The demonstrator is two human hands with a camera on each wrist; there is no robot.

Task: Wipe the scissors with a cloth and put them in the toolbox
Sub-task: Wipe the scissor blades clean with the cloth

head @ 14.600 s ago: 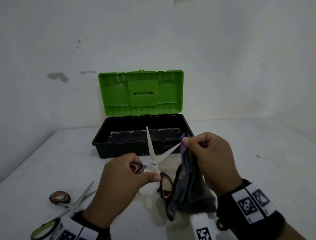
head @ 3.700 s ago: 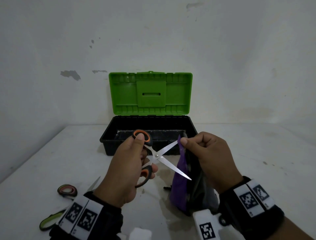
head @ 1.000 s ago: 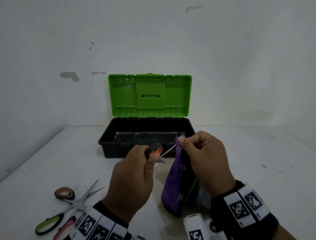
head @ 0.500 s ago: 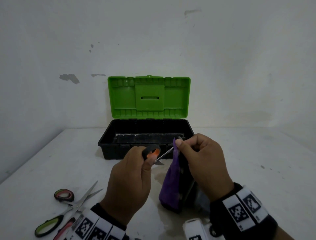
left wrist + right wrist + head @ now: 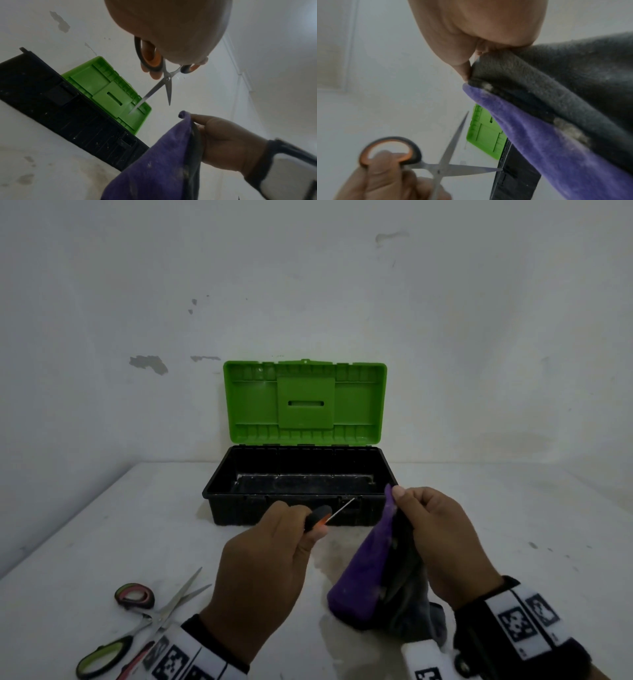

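Two hands up over the tabletop. Left hand grips the orange-handled scissors by the loops, fingers curled through, blades parted, tips aimed at the toolbox. Right hand pinches the top corner of the purple-grey cloth; cloth hangs down, lower end probably resting on the tabletop. Blades just beside the cloth, not touching. Toolbox sits behind, green lid upright. More scissors lie near left.

White plaster wall fills the upper frame; grey patches of missing paint at left centre. White table surface, stained and speckled, occupies the lower frame. Lighting dim.
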